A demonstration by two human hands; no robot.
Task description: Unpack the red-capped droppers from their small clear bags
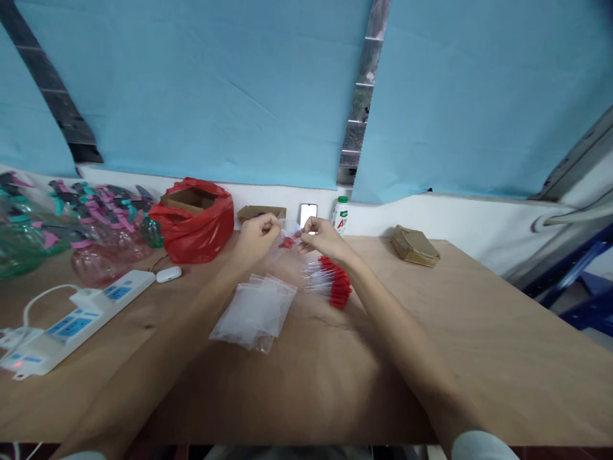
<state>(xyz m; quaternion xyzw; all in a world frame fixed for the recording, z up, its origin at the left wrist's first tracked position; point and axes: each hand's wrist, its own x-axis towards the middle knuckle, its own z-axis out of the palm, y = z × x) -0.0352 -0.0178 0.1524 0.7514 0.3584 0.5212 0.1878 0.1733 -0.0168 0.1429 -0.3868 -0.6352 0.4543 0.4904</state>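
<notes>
Clear bag (290, 227), one, above the tabletop (479, 319), its upper edges pinched by left hand (261, 234) and right hand (322, 237), fingertips closed on the film, seemingly to keep it taut; a red piece (288, 243) shows, apparently inside. Flat bag stack (253, 312) and red-ended thin sticks (339, 285), side by side between the forearms, presumably for easy reach. Red plastic bag (201, 233), left rear, containing an open carton (190, 200), contents indistinct.

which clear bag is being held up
The bag between the left hand and right hand; the other bags lie in a loose pile on the table.
</notes>
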